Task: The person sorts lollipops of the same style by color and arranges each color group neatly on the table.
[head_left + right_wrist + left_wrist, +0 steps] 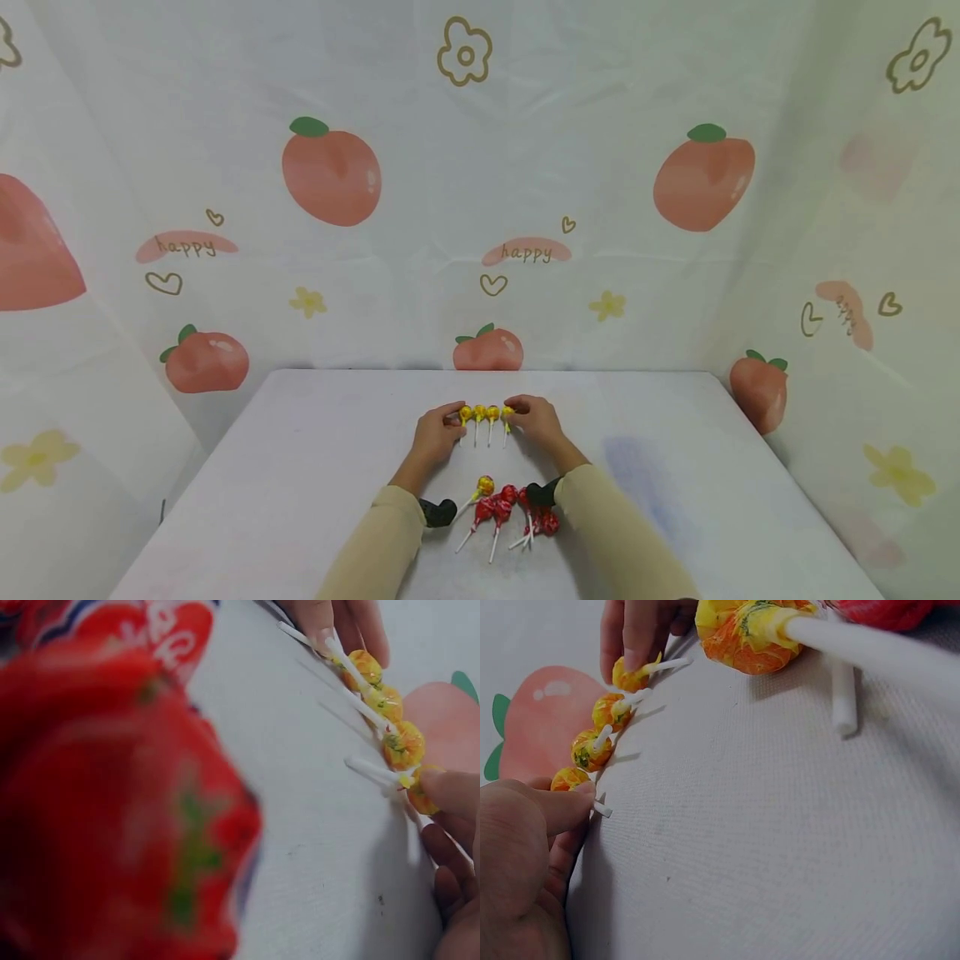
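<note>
Several yellow lollipops stand side by side in a row on the white table, white sticks pointing toward the person. At the row's left end my left hand (435, 433) pinches a yellow lollipop (570, 780) between thumb and fingers, the thumb lying near its stick. My right hand (536, 418) pinches the yellow lollipop at the right end (422, 796), thumb over its wrapped head. Between the hands are two middle lollipops (480, 412) (492, 413), touched by neither hand. In the left wrist view, the row runs up toward the right hand's fingers (634, 637).
Nearer the person lies another yellow lollipop (486, 485), beside a loose group of red lollipops (502, 515) between the forearms. A red wrapper (135, 817) looms close in the right wrist view. Behind the table (337, 467) hangs a fruit-printed white cloth (420, 167).
</note>
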A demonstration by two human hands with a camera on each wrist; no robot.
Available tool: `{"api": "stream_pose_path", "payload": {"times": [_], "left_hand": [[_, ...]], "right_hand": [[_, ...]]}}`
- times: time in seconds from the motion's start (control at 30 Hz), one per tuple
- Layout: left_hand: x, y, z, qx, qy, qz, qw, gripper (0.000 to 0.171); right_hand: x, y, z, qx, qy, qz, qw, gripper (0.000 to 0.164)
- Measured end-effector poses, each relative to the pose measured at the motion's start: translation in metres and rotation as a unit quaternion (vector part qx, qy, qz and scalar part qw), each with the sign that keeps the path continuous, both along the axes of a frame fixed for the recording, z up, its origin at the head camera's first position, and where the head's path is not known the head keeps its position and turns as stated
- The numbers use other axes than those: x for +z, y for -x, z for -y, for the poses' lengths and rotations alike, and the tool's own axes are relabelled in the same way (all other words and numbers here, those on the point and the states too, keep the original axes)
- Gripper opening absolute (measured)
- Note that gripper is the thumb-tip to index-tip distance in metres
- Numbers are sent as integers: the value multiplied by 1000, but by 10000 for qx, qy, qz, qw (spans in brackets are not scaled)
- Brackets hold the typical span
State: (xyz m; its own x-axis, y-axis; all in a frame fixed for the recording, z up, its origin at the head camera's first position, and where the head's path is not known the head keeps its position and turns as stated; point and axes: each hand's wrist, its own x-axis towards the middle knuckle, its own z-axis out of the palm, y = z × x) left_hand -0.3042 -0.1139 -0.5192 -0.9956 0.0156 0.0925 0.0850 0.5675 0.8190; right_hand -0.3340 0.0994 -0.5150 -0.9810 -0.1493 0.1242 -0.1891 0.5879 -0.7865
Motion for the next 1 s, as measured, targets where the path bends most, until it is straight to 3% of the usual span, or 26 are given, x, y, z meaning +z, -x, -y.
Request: {"api": "stream_pose_path", "payload": {"times": [0.27, 0.47, 1.0], "left_hand": [[-1, -2, 2, -16, -5, 75, 10000, 46], [-1, -3, 3, -58, 2, 21, 10000, 46], [2, -1, -1, 28, 1, 67, 10000, 46]], "right_hand": [[0, -7, 1, 154, -56, -171, 9997, 20], [-1, -6, 1, 80, 29, 73, 9999, 24], [2, -2, 2, -152, 59, 193, 9997, 23]]}}
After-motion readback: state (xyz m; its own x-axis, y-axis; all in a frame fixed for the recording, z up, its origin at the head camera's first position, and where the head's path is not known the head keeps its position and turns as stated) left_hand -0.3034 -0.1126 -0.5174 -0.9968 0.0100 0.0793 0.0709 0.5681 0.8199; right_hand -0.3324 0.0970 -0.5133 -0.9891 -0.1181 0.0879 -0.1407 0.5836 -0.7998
